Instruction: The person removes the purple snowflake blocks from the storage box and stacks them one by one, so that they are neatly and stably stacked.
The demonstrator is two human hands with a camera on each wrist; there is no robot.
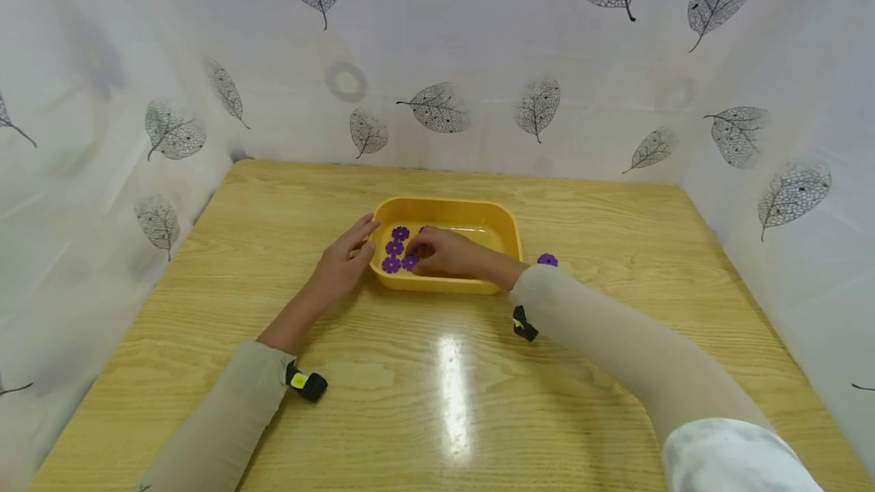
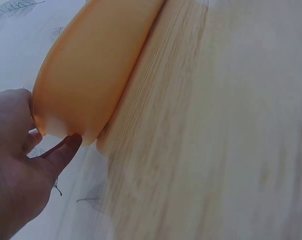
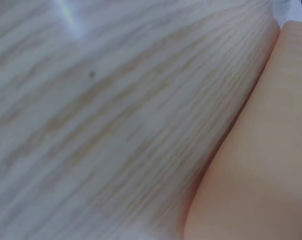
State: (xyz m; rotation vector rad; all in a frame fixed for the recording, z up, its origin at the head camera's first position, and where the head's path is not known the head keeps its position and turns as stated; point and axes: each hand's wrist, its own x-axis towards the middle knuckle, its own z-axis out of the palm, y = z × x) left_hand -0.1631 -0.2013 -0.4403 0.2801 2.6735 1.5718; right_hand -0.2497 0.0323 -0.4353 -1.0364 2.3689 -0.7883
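Observation:
A yellow plastic tray [image 1: 447,286] stands on the table. My left hand [image 1: 339,264] holds its left end, the thumb against the outer wall and the fingers at the rim; the left wrist view shows this hand [image 2: 28,165] at the tray wall [image 2: 90,65]. My right hand [image 1: 447,251] is inside the tray, its curled fingertips at a purple notched disc [image 1: 409,262]. More such purple discs [image 1: 394,247] lie at the tray's left end, another partly hidden behind the right hand. The right wrist view has only the tray wall [image 3: 261,165] and tabletop, no hand.
One more purple disc [image 1: 548,259] lies on the table right of the tray, partly behind the right forearm. The wooden table [image 1: 383,393] meets a white leaf-print curtain [image 1: 478,44] at its back and sides. Each wrist carries a black strapped device [image 1: 307,383].

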